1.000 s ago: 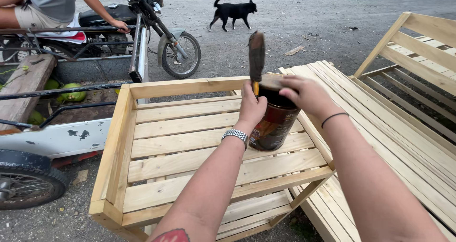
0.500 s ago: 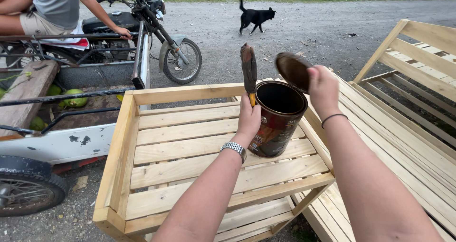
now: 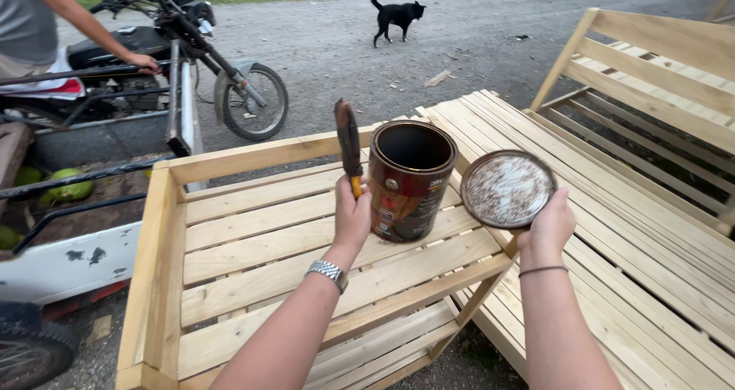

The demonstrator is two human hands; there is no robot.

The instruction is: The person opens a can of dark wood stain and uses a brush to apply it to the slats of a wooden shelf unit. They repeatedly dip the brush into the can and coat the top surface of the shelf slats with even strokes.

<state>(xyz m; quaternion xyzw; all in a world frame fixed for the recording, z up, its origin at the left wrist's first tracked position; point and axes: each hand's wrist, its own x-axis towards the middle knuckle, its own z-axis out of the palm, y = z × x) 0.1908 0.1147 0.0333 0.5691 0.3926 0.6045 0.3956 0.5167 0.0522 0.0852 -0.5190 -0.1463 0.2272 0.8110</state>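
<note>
Now the lid [image 3: 507, 189] is off the can and has moved out to the right.
The right hand [image 3: 545, 229] holds the round lid by its bottom edge, just beside the open can [image 3: 409, 182]. The left hand [image 3: 351, 214] has its grip closed on a brush [image 3: 348, 145], which points up, touching the can's left side. The can stands on the wooden slat frame [image 3: 253, 237]. A black dog [image 3: 396, 13] walks on the road behind.

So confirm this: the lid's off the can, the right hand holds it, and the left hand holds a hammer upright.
Not a hammer: the head view shows the left hand holding a paintbrush upright. The lid is off the can, held by the right hand.
</note>
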